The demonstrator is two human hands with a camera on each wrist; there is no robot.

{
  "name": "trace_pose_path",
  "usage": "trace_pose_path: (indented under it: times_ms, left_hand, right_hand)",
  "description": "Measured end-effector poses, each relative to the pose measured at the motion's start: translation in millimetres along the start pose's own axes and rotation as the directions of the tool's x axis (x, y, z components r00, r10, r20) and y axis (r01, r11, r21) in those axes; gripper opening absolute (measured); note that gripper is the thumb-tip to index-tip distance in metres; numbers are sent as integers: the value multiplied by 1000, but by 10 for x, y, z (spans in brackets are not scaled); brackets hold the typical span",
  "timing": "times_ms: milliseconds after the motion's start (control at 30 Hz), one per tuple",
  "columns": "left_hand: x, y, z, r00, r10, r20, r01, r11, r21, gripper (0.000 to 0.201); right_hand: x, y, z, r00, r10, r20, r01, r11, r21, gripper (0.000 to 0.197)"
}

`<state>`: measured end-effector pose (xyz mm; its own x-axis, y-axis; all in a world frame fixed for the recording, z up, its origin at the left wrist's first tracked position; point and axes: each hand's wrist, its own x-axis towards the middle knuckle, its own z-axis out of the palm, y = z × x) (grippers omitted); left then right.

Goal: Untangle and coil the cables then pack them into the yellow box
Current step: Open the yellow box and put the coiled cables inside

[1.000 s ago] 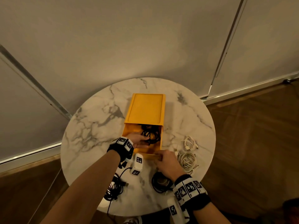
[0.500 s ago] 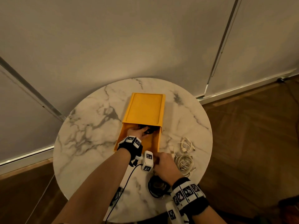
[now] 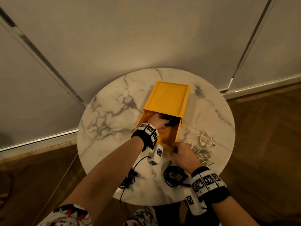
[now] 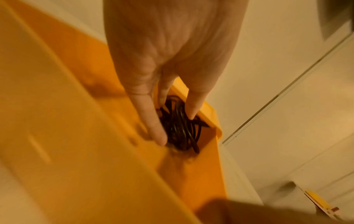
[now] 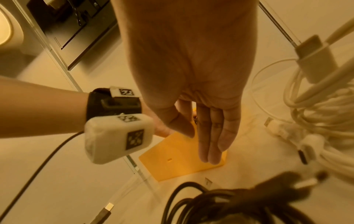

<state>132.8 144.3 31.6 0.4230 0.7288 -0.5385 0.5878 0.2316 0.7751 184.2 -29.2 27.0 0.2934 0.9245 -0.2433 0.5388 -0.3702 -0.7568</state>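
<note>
Head view: we're pinching black cable [image 4: 180, 127] w/ left hand [image 3: 157, 123] inside yellow box [image 3: 169, 97]; right hand [image 3: 183, 154], held flat, is pressing box's near edge. Wristband tag [image 5: 125, 92] reading approx "22". White cables [image 3: 202, 154] sitting nr table's [image 3: 105, 126] right rim.

Matt plastic yellow box [image 3: 169, 97] on glossy marble table [image 3: 110, 115].
</note>
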Motion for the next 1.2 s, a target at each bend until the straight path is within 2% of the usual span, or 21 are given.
trace_pose_path:
  times_ms: [67, 133, 233, 333, 400, 500, 567, 633, 700, 767, 833, 867, 933, 1000, 1033, 1100, 1200]
  left_hand:
    - [-224, 81, -236, 999, 19, 40, -21, 999, 36, 12]
    - [-473, 114, -548, 996, 81, 44, -81, 997, -5, 7]
    - [-924, -123, -1030, 989, 136, -61, -139, 989, -45, 12]
    - [-1265, -725, -1384, 958, 140, -250, -100, 981, 168, 9]
    - [-1377, -1222, -1505, 936, 89, -341, 37, 937, 347, 13]
    - [-1481, -1777, -1385, 947, -55, -315, 177, 910, 374, 47]
    - [-1542, -1966, -1160, 970, -29, -243, 150, 855, 497, 65]
    - [-1572, -1989, -965, 974, 21, -225, 136, 741, 658, 60]
    - [-1538, -1899, -874, 966, 21, -258, 176, 676, 716, 46]
    - [-1479, -1784, -855, 967, -70, -247, 224, 696, 682, 40]
    - [-1420, -1738, -865, 969, -158, -188, 238, 785, 572, 35]
    - [-1408, -1739, -870, 970, -177, -170, 239, 832, 501, 32]
    - [-1428, -1758, -872, 971, -164, -174, 222, 888, 403, 31]
    - [-1441, -1784, -884, 973, -154, -174, 205, 921, 332, 42]
    - [-1442, -1793, -904, 974, -150, -170, 195, 935, 295, 47]
    - [-1445, -1749, -941, 975, -143, -172, 172, 971, 164, 46]
    - [-1490, -1531, -967, 970, -84, -227, 67, 995, -80, 30]
  right_hand:
    - [-13, -13, -5, 1000, 3, 12, -3, 1000, 24, 36]
    - [-20, -1, 2, 1000, 1, -2, -1, 1000, 31, 41]
    - [-65, 29, 28, 998, -23, -55, 26, 998, 53, 57]
    - [-208, -53, 28, 991, -52, -123, 69, 988, 136, 69]
    - [-299, -162, 38, 986, -83, -145, 102, 986, 129, 54]
    - [-392, -261, 179, 995, -96, 7, 95, 988, 120, 23]
    - [-442, -280, 363, 982, -76, 171, 63, 995, 81, 19]
    - [-450, -297, 571, 952, -24, 305, 16, 999, 28, 27]
    - [-394, -329, 724, 928, 16, 372, 13, 997, -75, 36]
    - [-326, -398, 773, 912, 29, 409, 34, 989, -145, 37]
    - [-252, -497, 709, 914, -6, 406, 66, 989, -134, 36]
    - [-221, -544, 640, 931, -34, 365, 79, 991, -110, 35]
    - [-167, -598, 449, 978, -105, 179, 118, 991, -62, 32]
    - [-95, -549, 269, 988, -153, -31, 151, 986, -77, 34]
    - [-61, -493, 208, 985, -152, -78, 143, 984, -110, 38]
    - [-28, -384, 152, 991, -120, -56, 108, 976, -188, 43]
    - [-46, -302, 210, 994, -111, -15, 104, 966, -239, 30]
